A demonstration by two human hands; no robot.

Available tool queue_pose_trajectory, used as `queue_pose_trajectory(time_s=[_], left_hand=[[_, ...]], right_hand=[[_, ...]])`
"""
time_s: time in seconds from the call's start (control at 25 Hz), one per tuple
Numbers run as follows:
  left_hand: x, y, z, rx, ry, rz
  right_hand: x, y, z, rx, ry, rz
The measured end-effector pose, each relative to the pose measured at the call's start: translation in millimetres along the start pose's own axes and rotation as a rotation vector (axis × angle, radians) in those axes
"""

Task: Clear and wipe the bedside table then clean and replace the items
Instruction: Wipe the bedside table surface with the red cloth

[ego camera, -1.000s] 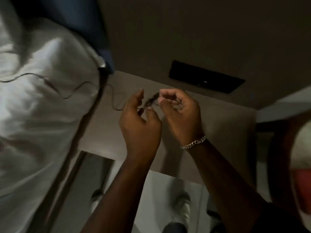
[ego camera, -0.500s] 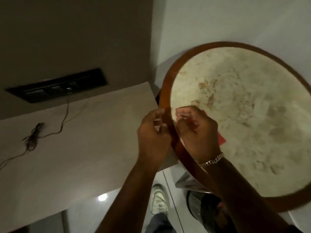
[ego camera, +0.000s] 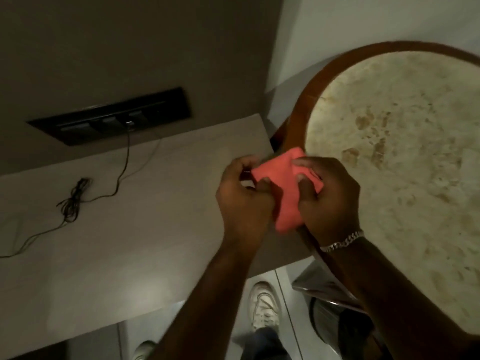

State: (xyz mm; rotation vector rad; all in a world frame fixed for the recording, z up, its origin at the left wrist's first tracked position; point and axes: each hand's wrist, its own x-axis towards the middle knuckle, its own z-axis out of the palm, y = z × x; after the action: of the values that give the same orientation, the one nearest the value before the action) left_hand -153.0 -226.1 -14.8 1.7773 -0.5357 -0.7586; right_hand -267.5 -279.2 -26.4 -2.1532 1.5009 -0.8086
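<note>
Nearest, at 6 o'clock: two white shoes on a pale glossy floor, one beside the left forearm, the other barely showing at the bottom edge. Dark trouser leg just below the nearer shoe.

Mid-frame: both hands raised together over the gap between two surfaces. Left hand and right hand share a red cloth — bunched, folded over itself, its lower end hanging down between the palms. Left fingers curl tight on the cloth's left edge, thumb pinching from below. Right fingers close over its upper right part, thumb pressed into the fabric. Both grips narrow, clamped on the cloth. Silver chain bracelet on the right wrist.

At 9 o'clock from the hands: the beige bedside tabletop, dimly lit. A thin black cable lies on it, part gathered in a loose knot-like bundle, one end trailing off toward the frame's left edge, the other rising to 12 o'clock.

At 3 o'clock: a round tabletop with a mottled cream stone surface and a reddish-brown wooden rim; the right wrist crosses that rim. Whether the two tabletops touch I cannot tell.

Farthest, 11 o'clock: a black switch-and-socket panel set in a grey-brown wall — the cable plugs into it. A paler wall stands behind the round tabletop.
</note>
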Motion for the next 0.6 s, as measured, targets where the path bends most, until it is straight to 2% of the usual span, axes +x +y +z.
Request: queue_pose_trajectory(time_s=[0.12, 0.2, 0.32, 0.44, 0.52, 0.6], left_hand=[[46, -20, -38, -0.126, 0.127, 0.047], [72, -44, -57, -0.065, 0.126, 0.081], [101, -97, -78, 0.298, -0.010, 0.174], [115, -146, -91, 0.842, -0.185, 0.253], [116, -163, -87, 1.076, -0.183, 0.291], [117, -166, -81, 1.144, -0.132, 0.287]], right_hand=[[17, -34, 62, 0.055, 0.036, -0.003], [24, -42, 108, 0.067, 0.016, 0.023], [27, -34, 155, -0.028, -0.117, 0.087], [26, -22, 181, -0.293, -0.212, -0.113], [23, -15, 192, -0.326, -0.287, -0.244], [22, -2, 197, -0.409, -0.300, -0.226]])
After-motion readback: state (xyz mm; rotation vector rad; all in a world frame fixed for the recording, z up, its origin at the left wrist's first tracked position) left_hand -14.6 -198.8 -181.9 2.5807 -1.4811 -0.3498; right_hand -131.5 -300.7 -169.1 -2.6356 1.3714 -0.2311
